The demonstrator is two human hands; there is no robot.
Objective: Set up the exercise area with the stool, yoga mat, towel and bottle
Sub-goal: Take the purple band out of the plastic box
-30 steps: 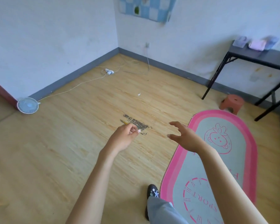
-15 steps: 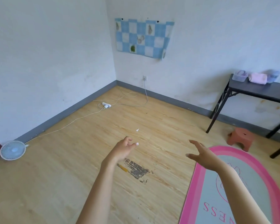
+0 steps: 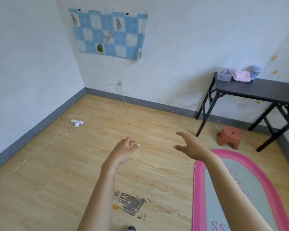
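A pink-edged grey yoga mat (image 3: 260, 184) lies flat on the wooden floor at the lower right. Beyond its far end a small reddish-brown stool (image 3: 229, 137) stands upright by the legs of a black table (image 3: 260, 91). A folded pink towel (image 3: 242, 75) rests on the table's back corner between clear plastic containers; I cannot make out a bottle. My left hand (image 3: 123, 151) hovers over bare floor, fingers loosely curled, holding nothing. My right hand (image 3: 189, 147) is spread and empty, just left of the mat's far end.
A white power strip (image 3: 77, 122) with loose cables lies near the left wall, plugged into a wall socket (image 3: 120, 83). A worn dark patch (image 3: 130, 203) marks the floor near my feet. A blue checked cloth (image 3: 108, 33) hangs on the back wall.
My view has tilted up and moved forward, so the table, stool and wall now sit closer and the fan has left the frame. Both hands stay raised and empty.
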